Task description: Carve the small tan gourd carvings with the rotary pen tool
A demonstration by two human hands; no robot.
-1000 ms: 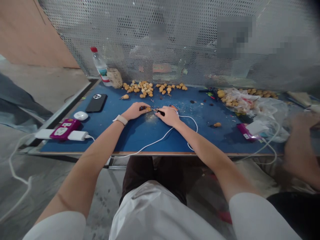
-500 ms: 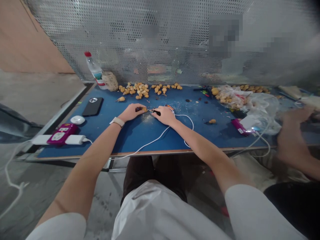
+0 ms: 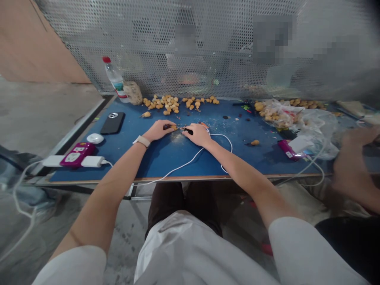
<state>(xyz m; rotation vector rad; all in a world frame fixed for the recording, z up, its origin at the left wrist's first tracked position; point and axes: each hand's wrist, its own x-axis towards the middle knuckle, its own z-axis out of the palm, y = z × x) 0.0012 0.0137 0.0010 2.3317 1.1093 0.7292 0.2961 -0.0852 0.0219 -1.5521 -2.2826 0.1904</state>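
Observation:
My left hand and my right hand rest close together near the middle of a blue work table. The left fingers pinch a small dark item, with a tan lump at its tip. My right hand grips a black-handled tool, its thin tip pointing left at that lump. A white cable runs beneath my right wrist. Loose tan lumps lie scattered along the far side of the table.
A black phone, white round case and magenta power strip sit at left. A water bottle stands by a perforated metal screen. Right: a plastic bag of lumps and another person's hand.
The view has shifted slightly. My hands remain close together in about the same spot, and the other person's hand at the right edge has shifted slightly.

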